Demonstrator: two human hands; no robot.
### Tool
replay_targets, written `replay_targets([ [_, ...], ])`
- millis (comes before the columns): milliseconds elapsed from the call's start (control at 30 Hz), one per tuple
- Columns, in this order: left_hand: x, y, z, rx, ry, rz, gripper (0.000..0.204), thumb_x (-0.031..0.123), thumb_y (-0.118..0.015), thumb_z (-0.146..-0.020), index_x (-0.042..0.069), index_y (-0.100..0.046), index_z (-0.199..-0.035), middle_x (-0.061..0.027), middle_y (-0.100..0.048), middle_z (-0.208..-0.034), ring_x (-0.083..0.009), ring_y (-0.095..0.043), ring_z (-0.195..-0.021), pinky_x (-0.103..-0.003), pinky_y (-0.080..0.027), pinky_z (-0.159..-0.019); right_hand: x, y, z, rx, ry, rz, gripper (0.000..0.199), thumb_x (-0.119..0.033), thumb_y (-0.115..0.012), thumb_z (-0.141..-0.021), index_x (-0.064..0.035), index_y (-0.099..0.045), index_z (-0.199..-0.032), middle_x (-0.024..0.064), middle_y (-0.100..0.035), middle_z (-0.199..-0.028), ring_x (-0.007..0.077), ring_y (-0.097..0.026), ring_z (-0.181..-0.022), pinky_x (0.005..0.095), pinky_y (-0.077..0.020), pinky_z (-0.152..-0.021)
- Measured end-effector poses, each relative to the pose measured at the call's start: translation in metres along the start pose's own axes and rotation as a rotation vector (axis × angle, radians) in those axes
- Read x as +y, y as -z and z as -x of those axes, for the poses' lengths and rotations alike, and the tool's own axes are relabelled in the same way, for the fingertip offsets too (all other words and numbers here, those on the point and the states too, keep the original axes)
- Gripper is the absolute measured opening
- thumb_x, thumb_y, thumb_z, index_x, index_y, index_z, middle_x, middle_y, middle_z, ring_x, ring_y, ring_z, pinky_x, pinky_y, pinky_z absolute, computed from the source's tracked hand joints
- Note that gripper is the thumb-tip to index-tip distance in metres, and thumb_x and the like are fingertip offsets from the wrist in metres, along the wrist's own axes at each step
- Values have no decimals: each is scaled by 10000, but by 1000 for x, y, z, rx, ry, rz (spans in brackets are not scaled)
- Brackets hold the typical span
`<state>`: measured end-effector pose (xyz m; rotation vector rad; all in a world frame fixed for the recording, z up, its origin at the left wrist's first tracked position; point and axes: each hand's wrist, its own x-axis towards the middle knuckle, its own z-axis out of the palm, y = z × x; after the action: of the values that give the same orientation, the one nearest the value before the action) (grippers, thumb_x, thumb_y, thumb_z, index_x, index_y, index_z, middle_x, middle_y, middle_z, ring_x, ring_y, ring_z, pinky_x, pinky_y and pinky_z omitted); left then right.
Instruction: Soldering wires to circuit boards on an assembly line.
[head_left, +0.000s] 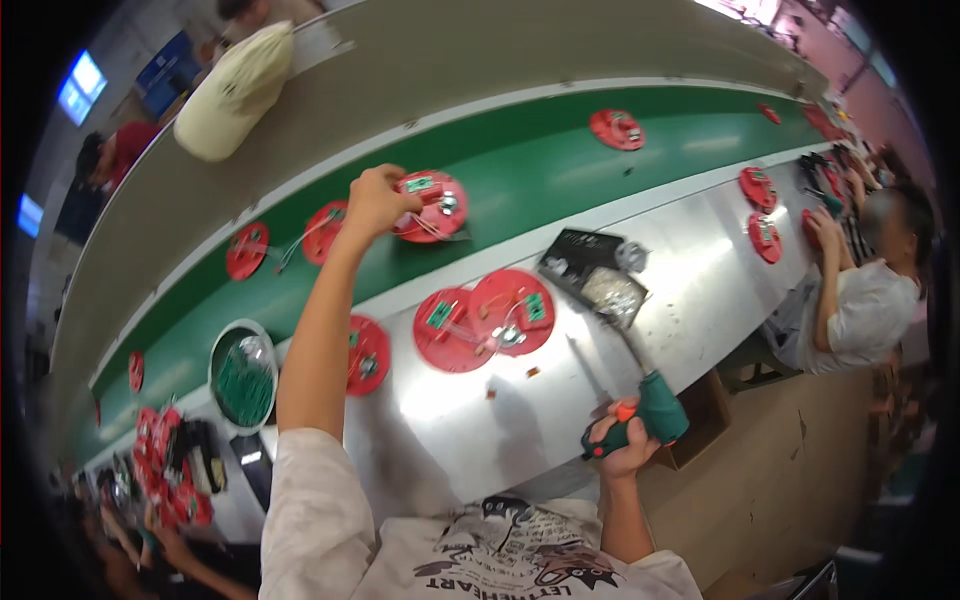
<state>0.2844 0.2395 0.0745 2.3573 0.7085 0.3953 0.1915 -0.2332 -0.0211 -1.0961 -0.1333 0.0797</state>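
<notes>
My left hand [376,206] reaches out over the green conveyor belt. Its fingers are closed on the left edge of a red disc [445,217] that carries a small green circuit board and thin wires. In my right hand [625,446], at the front edge of the metal bench, is a green cordless screwdriver [660,412] with orange-red parts, its shaft pointing up and away. Between my hands, a red disc [440,345] and another red disc [525,330] overlap on the bench. My left forearm partly hides a further red disc [370,362].
A black tray [568,245] holding bags of small parts sits on the bench [690,290]. Left of my arm stands a white bowl [215,370] of green pieces. More discs lie along the belt [540,130]. A co-worker [865,300] sits at the right; a pale cap [235,95] hangs on the partition.
</notes>
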Motion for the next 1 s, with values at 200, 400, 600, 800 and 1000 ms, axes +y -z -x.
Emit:
replay_targets([
  [200, 26, 18, 245, -539, -512, 185, 540, -32, -709, -679, 76, -714, -1209, -145, -673, -1271, -345, -594, -1182, -435, -482, -1056, 2, 11, -8, -97, 30, -60, 315, -260, -520, -1002, 21, -520, -1144, 153, -585, -988, 181, -534, -500, 317, -461, -440],
  [400, -34, 42, 321, 218, -384, 13, 345, 118, -748, -803, 92, -740, -1148, -141, -707, -1163, -346, -602, -1106, -479, -475, -976, 0, 12, -13, -126, 97, 35, 311, -249, -479, -1023, 41, -505, -1131, 158, -565, -1001, 176, -523, -490, 315, -451, -445],
  [600, -148, 138, 306, 342, 100, -618, 126, 91, -725, -800, 12, -755, -894, -159, -717, -936, -358, -669, -930, -441, -529, -826, 0, 7, -12, -138, 117, 110, 305, -246, -479, -1027, 46, -495, -1115, 147, -577, -982, 171, -523, -479, 310, -447, -429],
  [800, -170, 143, 289, 206, 147, -386, 121, 85, -671, -811, -30, -700, -788, -207, -683, -838, -373, -668, -791, -465, -531, -752, -2, 7, -13, -104, 104, 121, 291, -247, -480, -1029, 36, -513, -1086, 145, -596, -977, 175, -536, -483, 315, -448, -431],
  [1000, -184, 144, 294, 394, -15, -304, 123, 82, -655, -878, -37, -674, -898, -193, -689, -880, -366, -661, -785, -436, -523, -742, -4, 2, -12, -122, 86, 106, 295, -252, -491, -1027, 33, -516, -1097, 150, -594, -985, 170, -544, -493, 318, -453, -439],
])
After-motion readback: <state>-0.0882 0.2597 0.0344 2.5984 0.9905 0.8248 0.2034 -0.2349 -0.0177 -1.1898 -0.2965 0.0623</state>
